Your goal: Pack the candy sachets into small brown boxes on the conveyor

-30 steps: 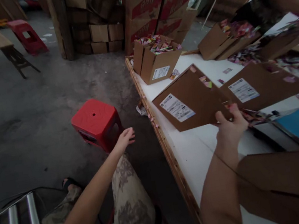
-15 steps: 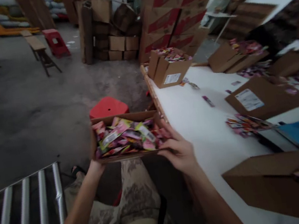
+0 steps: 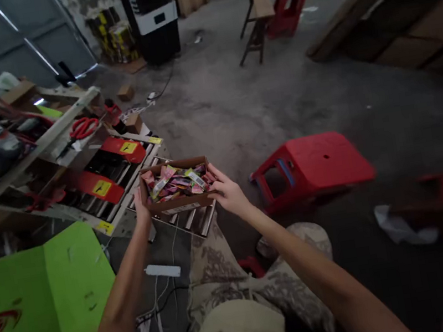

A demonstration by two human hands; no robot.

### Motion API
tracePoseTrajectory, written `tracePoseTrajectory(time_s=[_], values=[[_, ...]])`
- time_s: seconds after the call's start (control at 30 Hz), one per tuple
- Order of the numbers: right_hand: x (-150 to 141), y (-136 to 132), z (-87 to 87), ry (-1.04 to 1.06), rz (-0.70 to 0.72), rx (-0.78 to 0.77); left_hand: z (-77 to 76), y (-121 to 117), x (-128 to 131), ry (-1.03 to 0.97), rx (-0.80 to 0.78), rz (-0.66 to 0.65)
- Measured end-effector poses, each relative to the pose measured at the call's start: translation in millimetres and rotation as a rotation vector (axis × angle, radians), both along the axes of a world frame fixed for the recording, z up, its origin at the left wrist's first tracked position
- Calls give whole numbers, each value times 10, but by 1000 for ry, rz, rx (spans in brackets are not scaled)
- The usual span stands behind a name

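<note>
I hold a small open cardboard box (image 3: 177, 202) at arm's length, filled with several colourful sachets (image 3: 176, 181). My left hand (image 3: 141, 208) grips its left end and my right hand (image 3: 225, 192) grips its right end, fingers curled over the rim. The box hangs just above the end of a metal roller conveyor (image 3: 188, 219). A white label shows on the box's near side.
A red plastic stool (image 3: 314, 165) lies on the concrete floor to the right. Green cardboard sheets (image 3: 40, 295) sit at lower left. A machine with red guards (image 3: 98, 185) and red scissors (image 3: 83, 127) stands at left. A wooden bench (image 3: 258, 14) and another red stool (image 3: 290, 1) stand far back.
I have turned left, away from the white table. The box of sachets, taken up in both hands, has swung with me to above the roller conveyor.
</note>
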State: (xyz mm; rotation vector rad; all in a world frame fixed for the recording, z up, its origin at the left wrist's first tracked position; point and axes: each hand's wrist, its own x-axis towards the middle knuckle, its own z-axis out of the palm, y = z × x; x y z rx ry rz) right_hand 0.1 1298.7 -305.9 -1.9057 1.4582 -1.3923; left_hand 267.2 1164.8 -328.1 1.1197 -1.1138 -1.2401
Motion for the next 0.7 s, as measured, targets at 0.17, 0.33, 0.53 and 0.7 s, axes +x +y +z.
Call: tracePoseTrajectory(time_s=[0.17, 0.33, 0.53, 0.7], values=[[-19, -147, 165, 265, 230, 132, 266, -80, 365, -288, -187, -171], [60, -489, 438, 592, 466, 410, 649, -269, 191, -723, -262, -956], [132, -885, 536, 674, 464, 604, 785, -414, 53, -926, -206, -1174], [256, -822, 352, 536, 163, 569, 565, -268, -12, -1131, -194, -855]])
